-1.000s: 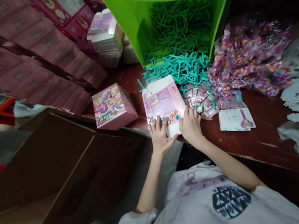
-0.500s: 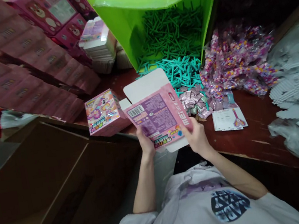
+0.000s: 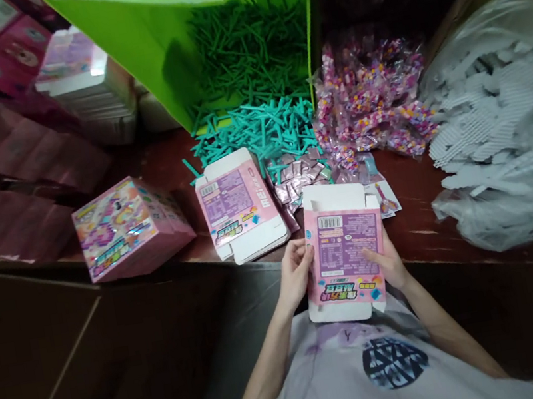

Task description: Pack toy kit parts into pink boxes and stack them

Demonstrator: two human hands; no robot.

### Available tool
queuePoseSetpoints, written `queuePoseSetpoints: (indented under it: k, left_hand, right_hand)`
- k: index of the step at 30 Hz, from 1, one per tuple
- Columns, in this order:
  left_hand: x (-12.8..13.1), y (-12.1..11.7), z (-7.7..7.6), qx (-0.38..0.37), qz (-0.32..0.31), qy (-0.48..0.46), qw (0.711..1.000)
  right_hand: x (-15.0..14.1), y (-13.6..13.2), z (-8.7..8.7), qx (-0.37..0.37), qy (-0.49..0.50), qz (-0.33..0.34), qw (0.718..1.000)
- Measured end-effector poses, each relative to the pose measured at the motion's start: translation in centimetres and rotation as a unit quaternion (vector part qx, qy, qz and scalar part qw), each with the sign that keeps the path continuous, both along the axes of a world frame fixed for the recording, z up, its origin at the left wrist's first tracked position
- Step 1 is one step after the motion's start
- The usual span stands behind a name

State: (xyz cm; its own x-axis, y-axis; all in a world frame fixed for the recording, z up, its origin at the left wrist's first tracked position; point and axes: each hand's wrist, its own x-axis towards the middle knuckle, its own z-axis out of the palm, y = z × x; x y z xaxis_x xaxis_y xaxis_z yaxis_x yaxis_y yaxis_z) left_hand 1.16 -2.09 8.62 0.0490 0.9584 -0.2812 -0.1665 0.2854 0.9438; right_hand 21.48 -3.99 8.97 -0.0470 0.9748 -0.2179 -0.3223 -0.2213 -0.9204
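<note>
I hold a flat pink carton blank with a barcode and purple print up off the table edge, close to my chest. My left hand grips its left edge with curled fingers. My right hand holds its right edge. A second flat pink carton blank lies on the dark wooden table to the left. Further left stands an assembled pink box.
A green bin tipped on its side spills teal sticks. Small silvery packets, bags of pink-and-purple pieces and a clear bag of white parts lie on the table. A stack of flat cartons sits behind; a brown cardboard box stands at left.
The carton blank I lifted half a second ago has come down towards my chest and to the right. A second blank now lies alone on the table. My view has swung right.
</note>
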Motion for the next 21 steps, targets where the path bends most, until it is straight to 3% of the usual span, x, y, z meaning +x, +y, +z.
queuePoseSetpoints:
  k: [4,7,9,11,13,17,21]
  left_hand:
    - [0.9,0.6,-0.3,0.108,0.027,0.119,0.987]
    - [1.8,0.9,-0.1,0.136,-0.02,0.163,0.977]
    - [2.2,1.0,0.0,0.138,-0.045,0.148,0.978]
    - [2.7,1.2,0.0,0.115,-0.05,0.128,0.984]
    - [3.1,1.6,-0.3,0.081,-0.024,0.081,0.993]
    - [4.0,2.3,-1.8,0.036,0.072,-0.056,0.995]
    - [4.2,2.3,-3.0,0.025,0.082,-0.082,0.993]
  right_hand:
    - [0.9,-1.6,-1.8,0.017,-0.067,0.037,0.997]
    - [0.9,-0.7,-2.0,0.057,-0.144,-0.059,0.986]
    - [0.9,0.4,-1.8,0.058,-0.161,-0.108,0.979]
    - [0.9,1.5,-1.7,0.034,-0.143,-0.094,0.985]
    - [0.8,2.3,-1.7,0.013,-0.122,-0.083,0.989]
    - [0.7,3.0,-1.7,0.033,-0.124,-0.14,0.982]
    - [0.3,3.2,-1.3,0.067,-0.146,-0.128,0.979]
